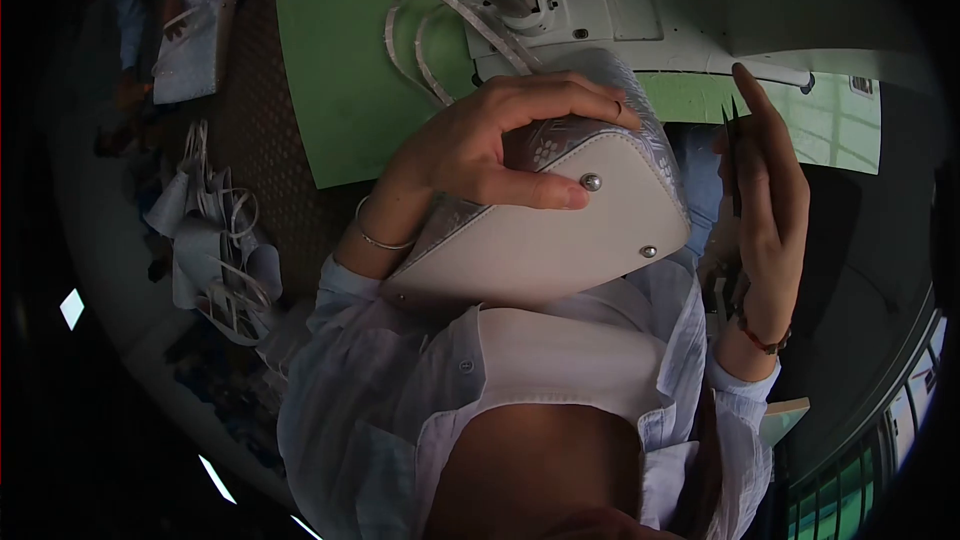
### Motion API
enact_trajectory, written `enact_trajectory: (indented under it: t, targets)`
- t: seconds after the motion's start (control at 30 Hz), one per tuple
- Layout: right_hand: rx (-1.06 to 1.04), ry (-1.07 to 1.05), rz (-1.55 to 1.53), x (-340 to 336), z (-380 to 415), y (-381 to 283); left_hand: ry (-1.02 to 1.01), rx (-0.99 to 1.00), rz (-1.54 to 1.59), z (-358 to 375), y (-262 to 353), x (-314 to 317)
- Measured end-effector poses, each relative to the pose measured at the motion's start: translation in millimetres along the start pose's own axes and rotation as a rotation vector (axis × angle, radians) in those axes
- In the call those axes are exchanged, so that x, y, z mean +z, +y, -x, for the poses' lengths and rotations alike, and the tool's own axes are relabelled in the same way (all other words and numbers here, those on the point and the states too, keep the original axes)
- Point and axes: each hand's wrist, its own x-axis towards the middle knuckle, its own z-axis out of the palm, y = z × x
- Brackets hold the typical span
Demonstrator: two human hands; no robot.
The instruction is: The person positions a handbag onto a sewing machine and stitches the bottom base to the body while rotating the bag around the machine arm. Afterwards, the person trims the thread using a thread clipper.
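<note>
A handbag [530, 240] is tilted against my chest, its pale base with round metal feet turned up toward me. Its side has a silvery printed pattern, and two thin handles [425, 40] loop out over the green tabletop. My left hand [510, 135] grips the bag across the patterned side, with the thumb pressed on the base beside one metal foot. To the right of the bag, my right hand [768, 175] is raised, its index finger extended. Dark thread snips [733, 155] sit in that hand, with two narrow points upward; their lower part is hidden by the fingers.
A white sewing machine [640, 15] stands on the green tabletop [340, 70] ahead. At the far left, another person's hand [178, 25] is at a similar pale bag [195, 50]. Several bags with handles [225, 250] are heaped to my left, near a brown woven surface [265, 130].
</note>
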Motion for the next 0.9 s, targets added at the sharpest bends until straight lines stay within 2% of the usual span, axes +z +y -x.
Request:
enact_trajectory:
  t: [0.07,0.13,0.23,0.27,0.33,0.47,0.53,0.57,0.63,0.73,0.9]
  targets:
    - [-0.088,0.079,-0.261,9,-7,-8,-0.005,-0.02,0.025,1,1,-1]
    - [-0.134,0.047,-0.449,1,-9,7,-0.003,-0.005,0.026,0,-1,0]
    - [0.03,-0.14,-0.782,2,-10,4,-0.035,0.005,0.001,0,-2,-5]
    - [0.117,-0.144,-0.99,7,-8,1,-0.034,0.001,0.003,1,-1,-5]
    - [0.213,-0.146,-1.198,13,-8,5,-0.033,-0.01,-0.011,1,0,-5]
    - [-0.117,-0.315,-1.01,23,-21,33,-0.02,0.007,0.006,2,0,-2]
    - [-0.185,-0.121,-0.782,31,-24,25,-0.002,0.029,0.02,3,-2,0]
    - [-0.204,-0.058,-0.703,34,-25,21,0.001,0.029,0.02,3,-4,0]
    - [-0.185,-0.183,-0.608,35,-26,15,0.022,0.128,0.005,2,-9,0]
    - [-0.073,-0.17,-0.698,35,-27,15,0.03,0.101,0.028,4,-9,2]
    - [-0.146,-0.189,-0.656,41,-35,19,0.045,0.088,0.006,5,-6,4]
